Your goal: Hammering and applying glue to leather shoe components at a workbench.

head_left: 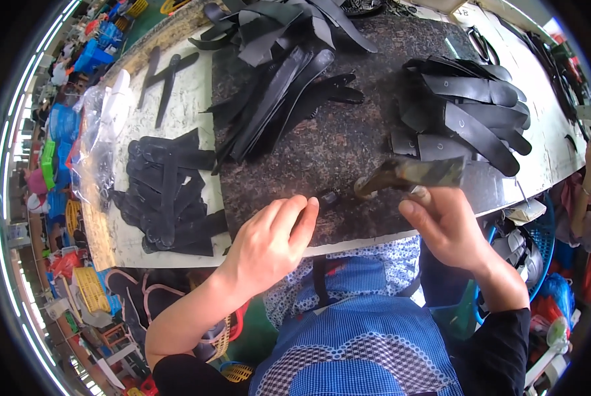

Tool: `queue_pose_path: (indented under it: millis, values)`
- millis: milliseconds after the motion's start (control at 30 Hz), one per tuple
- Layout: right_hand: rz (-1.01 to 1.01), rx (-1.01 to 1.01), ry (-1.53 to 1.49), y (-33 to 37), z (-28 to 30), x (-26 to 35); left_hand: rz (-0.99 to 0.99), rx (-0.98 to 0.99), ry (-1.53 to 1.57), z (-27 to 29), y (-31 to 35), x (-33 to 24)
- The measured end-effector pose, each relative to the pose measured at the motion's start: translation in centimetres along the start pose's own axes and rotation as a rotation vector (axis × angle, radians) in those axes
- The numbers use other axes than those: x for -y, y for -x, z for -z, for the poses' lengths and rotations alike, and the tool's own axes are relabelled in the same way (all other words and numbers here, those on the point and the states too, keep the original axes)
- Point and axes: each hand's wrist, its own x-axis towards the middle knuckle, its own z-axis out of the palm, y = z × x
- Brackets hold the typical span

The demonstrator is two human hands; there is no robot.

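A person's 2 bare hands reach forward from bent arms. The left hand [262, 241] shows its back, its fingers [303, 228] bent and close together, its forearm [186, 313] slanting inward from the lower left. The right hand [447, 228] is curled into a grip, thumb [415, 214] pointing left, wrist angled in from the right.

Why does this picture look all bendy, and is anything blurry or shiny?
In the head view, the fisheye lens curves the bright lights along the left rim; also in the head view, the tool in the right hand looks smeared, maybe motion blur; same view, soft shine on the black strips.
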Motion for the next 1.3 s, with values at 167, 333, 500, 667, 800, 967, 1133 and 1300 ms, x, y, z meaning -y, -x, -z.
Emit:
queue_pose_path:
  millis: [167, 333, 500, 667, 800, 967, 1133, 1300]
  values:
    - [0.270, 0.003, 0.321, -2.6, -0.3, 0.7, 0.012, 0.074, 0.085, 0.4, -1.0, 0.3]
    - [0.332, 0.100, 0.467, -4.9, 0.7, 2.1, -0.010, 0.121, 0.140, 0.5, -1.7, 1.0]
    - [0.357, 0.253, 0.533, -5.9, 1.5, 3.1, -0.042, 0.109, 0.133, 0.4, -1.9, 1.2]
    - [0.325, 0.315, 0.571, -6.8, 2.0, 4.1, -0.048, 0.120, 0.152, 0.3, -1.8, 1.5]
    - [0.240, 0.358, 0.560, -6.5, 1.5, 4.6, -0.075, 0.128, 0.109, 0.3, -1.9, 1.5]
    - [0.136, 0.309, 0.450, -5.6, 1.1, 4.9, -0.095, 0.133, 0.115, -0.2, -1.5, 1.4]
    - [0.058, 0.348, 0.457, -4.8, 1.0, 5.3, -0.047, 0.089, 0.205, -0.6, -1.0, 1.5]
    - [-0.053, 0.275, 0.374, -4.5, 0.3, 5.0, -0.067, 0.107, 0.252, -0.7, -1.0, 2.2]
